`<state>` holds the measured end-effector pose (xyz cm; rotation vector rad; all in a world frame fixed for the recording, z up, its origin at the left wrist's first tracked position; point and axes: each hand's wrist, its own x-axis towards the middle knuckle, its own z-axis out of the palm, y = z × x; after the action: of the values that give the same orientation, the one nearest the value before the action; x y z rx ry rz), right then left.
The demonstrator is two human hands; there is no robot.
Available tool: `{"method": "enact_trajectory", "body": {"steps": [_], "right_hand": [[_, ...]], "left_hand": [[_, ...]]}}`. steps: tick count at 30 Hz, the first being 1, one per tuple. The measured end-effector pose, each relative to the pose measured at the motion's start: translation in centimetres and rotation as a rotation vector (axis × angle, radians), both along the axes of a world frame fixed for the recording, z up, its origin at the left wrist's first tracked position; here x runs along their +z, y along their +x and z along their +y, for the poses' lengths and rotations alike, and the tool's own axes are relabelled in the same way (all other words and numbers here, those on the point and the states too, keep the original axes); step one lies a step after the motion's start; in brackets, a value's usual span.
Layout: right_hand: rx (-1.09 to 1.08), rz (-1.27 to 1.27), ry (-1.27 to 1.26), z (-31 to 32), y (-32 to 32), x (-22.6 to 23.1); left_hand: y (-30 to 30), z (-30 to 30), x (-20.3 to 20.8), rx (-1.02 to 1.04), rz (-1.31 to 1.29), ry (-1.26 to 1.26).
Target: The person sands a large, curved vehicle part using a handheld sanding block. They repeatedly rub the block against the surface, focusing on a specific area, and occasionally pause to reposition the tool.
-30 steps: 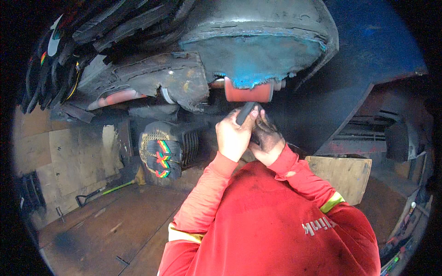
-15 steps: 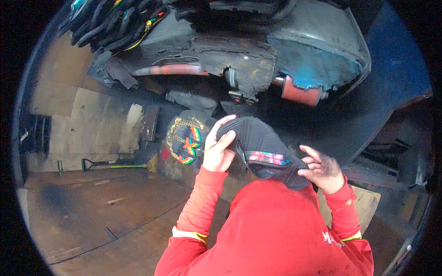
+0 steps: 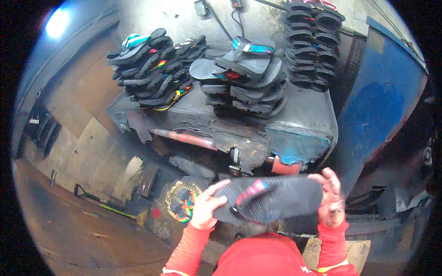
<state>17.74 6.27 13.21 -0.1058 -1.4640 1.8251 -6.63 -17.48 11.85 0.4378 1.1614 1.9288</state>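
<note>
A black flip-flop with a ridged sole and a strap patterned pink and blue [image 3: 276, 204] is held level in front of my chest. My left hand [image 3: 207, 206] is closed on one end, thumb on top. At the other end, my right hand [image 3: 330, 200] grips the edge, its palm smudged dark. The flip-flop is slightly blurred. Just beyond my left hand, a round gold mesh piece [image 3: 174, 193] lies low down with red, yellow and green straps [image 3: 188, 207] on it.
Ahead stands a worn dark bench [image 3: 304, 124] bearing piles of black sandals: one at left [image 3: 147, 73], one in the middle [image 3: 246, 78], and a tall stack [image 3: 313, 46] behind right. A blue panel [image 3: 380, 87] rises at right. A yellow-green-handled tool [image 3: 113, 210] lies at left.
The view has tilted up, bringing the sandal piles on the bench into sight. The flip-flop has turned from slanted to level, and my right hand now grips its end more fully.
</note>
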Motion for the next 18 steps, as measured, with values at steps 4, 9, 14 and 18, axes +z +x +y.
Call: {"method": "enact_trajectory", "body": {"steps": [4,9,14,18], "right_hand": [[-0.021,-0.027,0.029,0.9,0.4,2.5],[-0.382,-0.273,0.905,2.4,-5.9,8.9],[-0.665,-0.103,1.438,6.1,-22.9,16.4],[-0.631,-0.688,1.518,8.4,-28.3,15.8]], "left_hand": [[-2.5,1.4,4.7,0.367,0.003,0.396],[-11.0,4.1,11.8,0.448,0.410,0.517],[-18.8,12.3,17.2,0.387,0.342,0.474],[-22.1,16.3,18.3,0.100,0.154,0.155]]}}
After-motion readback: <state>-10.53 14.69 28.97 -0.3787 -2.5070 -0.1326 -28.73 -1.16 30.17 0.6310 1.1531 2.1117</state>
